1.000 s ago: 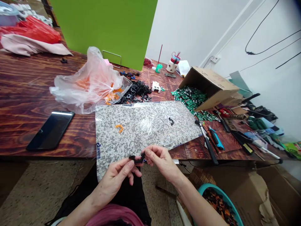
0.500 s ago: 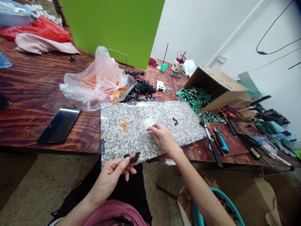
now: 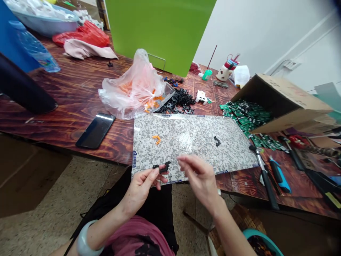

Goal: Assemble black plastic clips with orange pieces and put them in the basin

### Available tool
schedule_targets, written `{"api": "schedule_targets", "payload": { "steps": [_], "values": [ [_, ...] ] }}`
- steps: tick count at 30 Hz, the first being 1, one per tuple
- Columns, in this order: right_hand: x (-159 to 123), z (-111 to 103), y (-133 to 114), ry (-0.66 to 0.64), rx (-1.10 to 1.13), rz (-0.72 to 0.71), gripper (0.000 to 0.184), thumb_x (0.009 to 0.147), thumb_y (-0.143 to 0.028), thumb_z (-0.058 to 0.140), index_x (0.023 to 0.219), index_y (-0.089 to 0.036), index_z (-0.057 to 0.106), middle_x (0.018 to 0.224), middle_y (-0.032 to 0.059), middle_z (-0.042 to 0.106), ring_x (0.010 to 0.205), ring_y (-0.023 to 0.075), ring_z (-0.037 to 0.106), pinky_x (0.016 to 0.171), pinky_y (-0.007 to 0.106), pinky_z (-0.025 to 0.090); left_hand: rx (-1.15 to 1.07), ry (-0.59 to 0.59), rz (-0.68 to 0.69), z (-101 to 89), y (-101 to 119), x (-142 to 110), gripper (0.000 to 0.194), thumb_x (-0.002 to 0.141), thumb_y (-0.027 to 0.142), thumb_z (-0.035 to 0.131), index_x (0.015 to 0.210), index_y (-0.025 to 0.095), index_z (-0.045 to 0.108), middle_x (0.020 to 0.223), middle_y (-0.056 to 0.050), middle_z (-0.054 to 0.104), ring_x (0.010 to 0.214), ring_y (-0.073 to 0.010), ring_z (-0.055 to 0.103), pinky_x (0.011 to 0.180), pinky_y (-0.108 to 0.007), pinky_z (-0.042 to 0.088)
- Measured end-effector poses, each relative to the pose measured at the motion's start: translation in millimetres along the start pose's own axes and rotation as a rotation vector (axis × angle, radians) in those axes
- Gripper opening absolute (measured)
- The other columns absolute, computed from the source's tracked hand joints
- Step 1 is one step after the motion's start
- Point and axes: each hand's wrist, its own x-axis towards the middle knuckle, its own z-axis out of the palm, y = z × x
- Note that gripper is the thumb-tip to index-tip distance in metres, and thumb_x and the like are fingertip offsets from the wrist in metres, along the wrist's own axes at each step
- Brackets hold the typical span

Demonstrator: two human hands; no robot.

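Between the thumb and fingers of my left hand (image 3: 147, 179) is a small black plastic part (image 3: 164, 167), held over the near edge of the speckled mat (image 3: 149, 156). My right hand (image 3: 204, 177) is slightly blurred, up off the mat and to the right of that part. Its thumb and fingertips are pinched together; whatever lies between them is too small to see. Beyond my hands, a loose pile of thin silvery pins (image 3: 188, 138) is spread on the mat. An orange plastic part (image 3: 157, 139) lies left of the pins, and another black plastic part (image 3: 217, 141) lies right.
Behind the mat are a heap of black parts (image 3: 182, 101) and a plastic bag (image 3: 130, 92) with orange pieces. Green circuit boards (image 3: 247, 113) spill from a cardboard box (image 3: 290, 103). A phone (image 3: 96, 131) lies left; a hammer (image 3: 266, 181) and a blue-handled cutter (image 3: 279, 174) lie right.
My right hand has lifted off the pin pile and drawn back towards my left hand, fingers pinched. My left hand keeps the black part. The view has swung left.
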Motion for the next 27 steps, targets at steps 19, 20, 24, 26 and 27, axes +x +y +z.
{"api": "schedule_targets", "payload": {
  "steps": [19, 20, 24, 26, 27],
  "values": [
    [-32, 46, -11, 0.041, -0.165, -0.085, 0.01, 0.087, -0.017, 0.052, 0.084, -0.018, 0.061, 0.065, 0.0017, 0.06, 0.054, 0.0112, 0.054, 0.053, 0.022, 0.044, -0.015, -0.01, 0.035, -2.2, -9, -5, 0.029, 0.085, 0.037, 0.053, 0.072, 0.014, 0.065, 0.07, -0.002, 0.06, 0.07, -0.0159, 0.057, 0.073, -0.028, 0.049],
    [-32, 46, -11, 0.043, -0.165, -0.086, 0.01, 0.087, -0.017, 0.052, 0.084, -0.018, 0.061, 0.065, 0.0017, 0.06, 0.054, 0.0111, 0.054, 0.053, 0.022, 0.044, -0.009, -0.012, 0.042, -2.2, -9, -5, 0.03, 0.085, 0.037, 0.053, 0.071, 0.014, 0.064, 0.069, -0.002, 0.06, 0.07, -0.0159, 0.057, 0.073, -0.028, 0.048],
    [-34, 47, -12, 0.055, -0.164, -0.07, 0.01, 0.087, -0.017, 0.052, 0.083, -0.019, 0.061, 0.065, 0.0017, 0.061, 0.055, 0.0112, 0.055, 0.054, 0.022, 0.045, 0.045, -0.007, 0.063, -1.3, -10, -5, 0.03, 0.085, 0.038, 0.053, 0.072, 0.014, 0.066, 0.067, -0.002, 0.061, 0.069, -0.0163, 0.057, 0.072, -0.028, 0.048],
    [-35, 47, -13, 0.067, -0.157, -0.063, 0.011, 0.087, -0.018, 0.052, 0.082, -0.019, 0.062, 0.065, 0.0015, 0.06, 0.055, 0.0111, 0.055, 0.054, 0.022, 0.045, 0.074, 0.007, 0.07, -0.4, -11, -4, 0.03, 0.084, 0.039, 0.056, 0.074, 0.013, 0.068, 0.066, -0.002, 0.062, 0.068, -0.0164, 0.057, 0.07, -0.027, 0.048],
    [-36, 47, -13, 0.071, -0.153, -0.061, 0.011, 0.087, -0.017, 0.052, 0.081, -0.018, 0.062, 0.064, 0.0016, 0.06, 0.055, 0.0111, 0.055, 0.053, 0.021, 0.045, 0.085, 0.016, 0.075, 0.1, -11, -4, 0.03, 0.083, 0.039, 0.057, 0.075, 0.013, 0.07, 0.065, -0.001, 0.063, 0.067, -0.0164, 0.058, 0.069, -0.027, 0.048]
  ]
}}
